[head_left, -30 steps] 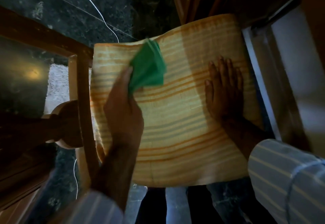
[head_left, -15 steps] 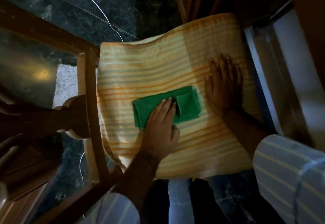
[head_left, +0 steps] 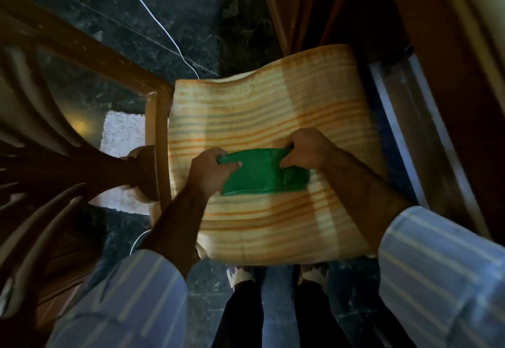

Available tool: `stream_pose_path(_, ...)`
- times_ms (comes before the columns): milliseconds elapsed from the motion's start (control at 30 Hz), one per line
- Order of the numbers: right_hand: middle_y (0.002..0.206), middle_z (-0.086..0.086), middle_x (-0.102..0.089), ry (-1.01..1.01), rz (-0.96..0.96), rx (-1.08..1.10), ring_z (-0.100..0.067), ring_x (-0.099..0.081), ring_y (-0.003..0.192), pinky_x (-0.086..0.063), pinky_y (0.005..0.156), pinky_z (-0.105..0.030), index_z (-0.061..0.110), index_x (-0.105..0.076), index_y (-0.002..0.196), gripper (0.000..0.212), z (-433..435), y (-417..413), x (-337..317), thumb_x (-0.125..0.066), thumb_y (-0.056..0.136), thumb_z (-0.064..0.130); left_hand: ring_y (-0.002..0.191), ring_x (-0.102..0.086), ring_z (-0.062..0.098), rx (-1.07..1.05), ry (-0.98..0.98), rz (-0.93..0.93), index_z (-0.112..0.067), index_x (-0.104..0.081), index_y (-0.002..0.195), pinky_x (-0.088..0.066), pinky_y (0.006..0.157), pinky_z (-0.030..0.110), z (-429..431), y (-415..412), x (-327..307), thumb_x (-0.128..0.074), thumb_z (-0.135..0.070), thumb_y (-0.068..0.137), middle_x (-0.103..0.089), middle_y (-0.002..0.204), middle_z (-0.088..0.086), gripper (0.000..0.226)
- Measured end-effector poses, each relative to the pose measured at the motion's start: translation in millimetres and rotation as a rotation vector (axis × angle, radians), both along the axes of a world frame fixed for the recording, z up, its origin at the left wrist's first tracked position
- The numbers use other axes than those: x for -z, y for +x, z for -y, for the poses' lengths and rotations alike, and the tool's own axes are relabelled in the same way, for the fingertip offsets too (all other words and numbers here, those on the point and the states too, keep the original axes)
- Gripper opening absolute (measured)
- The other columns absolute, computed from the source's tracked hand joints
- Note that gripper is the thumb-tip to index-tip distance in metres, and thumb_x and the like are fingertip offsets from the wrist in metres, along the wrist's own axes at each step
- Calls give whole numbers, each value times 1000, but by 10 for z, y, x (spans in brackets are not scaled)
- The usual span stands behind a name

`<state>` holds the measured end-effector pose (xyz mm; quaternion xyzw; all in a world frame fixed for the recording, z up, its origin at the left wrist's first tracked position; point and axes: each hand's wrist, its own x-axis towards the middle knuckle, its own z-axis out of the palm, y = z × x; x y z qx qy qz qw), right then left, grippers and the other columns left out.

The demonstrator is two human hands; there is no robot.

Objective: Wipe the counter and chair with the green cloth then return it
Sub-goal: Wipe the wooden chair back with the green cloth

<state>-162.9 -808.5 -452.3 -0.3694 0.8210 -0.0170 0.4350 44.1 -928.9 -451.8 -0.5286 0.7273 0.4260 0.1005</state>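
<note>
The green cloth (head_left: 262, 174) lies folded on the chair seat, which is covered with an orange-and-cream striped towel (head_left: 262, 107). My left hand (head_left: 210, 168) pinches the cloth's far left corner. My right hand (head_left: 306, 149) pinches its far right corner. Both hands are closed on the cloth and stretch it between them near the seat's middle. The counter is not in sight.
A wooden frame with a glass pane (head_left: 109, 58) and a dark carved post (head_left: 90, 167) stand close on the left. A thin white cable (head_left: 164, 28) runs over the dark marble floor. A wooden and metal door frame (head_left: 404, 118) borders the right. My feet (head_left: 276, 279) are below the seat.
My left hand swept the cloth from the far left of the seat down to the middle. My right hand lifted off the towel and took the cloth's right corner; both hands now grip it.
</note>
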Motion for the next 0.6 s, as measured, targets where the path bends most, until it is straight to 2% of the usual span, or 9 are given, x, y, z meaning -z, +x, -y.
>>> stream_pose_path(33,104,-11,-75,-53,36,100,-30,-71,104,-45,70,-26,16,-79,101,36,-40,12,-51,-85,74,39,80,-67,20,-143,118,-131,-12,-67,97,-48,66,26,-13,22,-67,-80,-30,82,-69,94,5,27)
stream_pose_path(100,97,-5,-70,-199,170,428,-27,-71,98,-44,67,-23,20,-74,100,33,-115,27,-187,-80,75,40,75,-71,17,-360,282,-386,-11,-65,94,-52,60,26,-48,31,-258,-76,-18,86,-71,91,6,15)
stream_pose_path(167,92,-4,-70,-323,318,750,-25,-72,89,-49,61,-21,17,-71,96,26,-144,31,-398,-76,77,34,82,-74,16,-463,302,-535,-12,-65,101,-56,61,26,-76,-13,-507,-73,-13,89,-74,96,5,14)
stream_pose_path(233,89,-7,-72,-398,433,947,-24,-70,81,-50,58,-22,13,-69,90,10,-127,10,-654,-70,83,21,89,-75,17,-499,205,-594,-13,-67,106,-61,71,32,-48,-114,-747,-71,-16,91,-76,100,5,15)
stream_pose_path(267,88,-6,-72,-430,480,990,-21,-69,78,-50,57,-21,15,-67,86,2,-110,10,-831,-68,87,15,91,-75,18,-476,112,-591,-15,-67,106,-62,78,37,-14,-164,-888,-70,-19,92,-76,102,5,15)
stream_pose_path(367,91,-3,-70,-518,573,997,-17,-67,80,-54,66,-26,21,-64,86,14,-16,32,-1352,-64,93,9,95,-71,21,-336,-238,-471,-16,-67,109,-58,83,44,130,-296,-1436,-65,-38,91,-74,103,4,29)
stream_pose_path(433,97,-3,-70,-569,621,1010,-16,-67,83,-54,73,-30,22,-65,91,15,92,52,-1611,-64,94,8,93,-68,22,-237,-426,-436,-16,-66,111,-55,80,34,235,-368,-1893,-63,-42,91,-73,101,4,33)
stream_pose_path(500,107,-5,-73,-618,665,1025,-17,-69,88,-54,71,-29,21,-67,101,16,258,117,-1854,-64,94,8,91,-66,24,-176,-568,-409,-15,-66,110,-44,72,24,353,-386,-2406,-65,-38,92,-72,98,5,29)
stream_pose_path(600,117,-12,-73,-688,695,1016,-23,-71,93,-57,72,-31,23,-66,106,22,601,349,-2129,-65,93,5,102,-65,26,-96,-673,-246,-17,-65,114,-40,76,24,549,-279,-3155,-67,-39,91,-72,108,8,31)
